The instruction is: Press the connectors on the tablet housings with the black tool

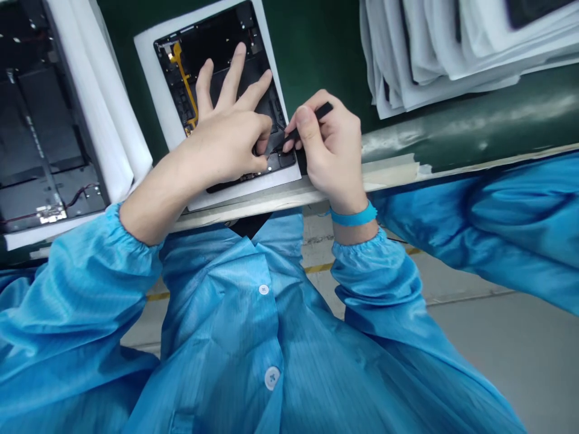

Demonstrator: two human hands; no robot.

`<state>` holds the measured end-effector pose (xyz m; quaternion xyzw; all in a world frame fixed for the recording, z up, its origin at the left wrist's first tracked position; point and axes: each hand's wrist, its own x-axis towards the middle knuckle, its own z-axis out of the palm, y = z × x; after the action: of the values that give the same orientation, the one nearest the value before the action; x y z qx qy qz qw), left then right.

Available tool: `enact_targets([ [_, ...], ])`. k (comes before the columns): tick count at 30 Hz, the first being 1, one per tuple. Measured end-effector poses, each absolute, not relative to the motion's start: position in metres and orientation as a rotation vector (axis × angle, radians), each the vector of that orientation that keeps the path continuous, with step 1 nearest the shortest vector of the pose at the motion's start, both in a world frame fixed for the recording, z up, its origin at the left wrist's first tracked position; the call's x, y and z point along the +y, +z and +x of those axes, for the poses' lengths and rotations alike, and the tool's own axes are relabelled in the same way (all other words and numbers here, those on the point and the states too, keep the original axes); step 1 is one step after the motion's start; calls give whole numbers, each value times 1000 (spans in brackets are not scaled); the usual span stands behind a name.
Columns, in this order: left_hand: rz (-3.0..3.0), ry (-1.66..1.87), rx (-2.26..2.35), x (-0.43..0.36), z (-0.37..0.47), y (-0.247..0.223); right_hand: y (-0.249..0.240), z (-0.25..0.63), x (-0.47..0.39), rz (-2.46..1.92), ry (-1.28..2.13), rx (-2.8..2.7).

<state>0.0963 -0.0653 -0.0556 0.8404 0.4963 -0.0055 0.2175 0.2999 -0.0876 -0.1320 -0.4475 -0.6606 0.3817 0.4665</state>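
At near right of open device point(221, 42) | right hand point(335, 144) grasped black tool point(324, 110) | left hand point(226, 135) spread three fingers, thumb-index hold indeterminate | apparent step: tool work; next move required steadiness

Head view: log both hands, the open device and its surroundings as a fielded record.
Left hand: three fingers spread over the open device, index finger curled toward the thumb
Right hand: holds a black tool, slanted toward the device
Tool tip contact: cannot tell
Under device: white sheet
Left: second open device
Right: stacked white sheets
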Motion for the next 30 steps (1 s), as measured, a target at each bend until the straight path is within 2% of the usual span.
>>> enact_targets([
  [15,2368,22,1283,-42,79,-80,-142,297,-77,-1073,904,-1632],
  [30,2368,-82,1296,-56,85,-58,-141,296,-76,-1060,927,-1632],
])
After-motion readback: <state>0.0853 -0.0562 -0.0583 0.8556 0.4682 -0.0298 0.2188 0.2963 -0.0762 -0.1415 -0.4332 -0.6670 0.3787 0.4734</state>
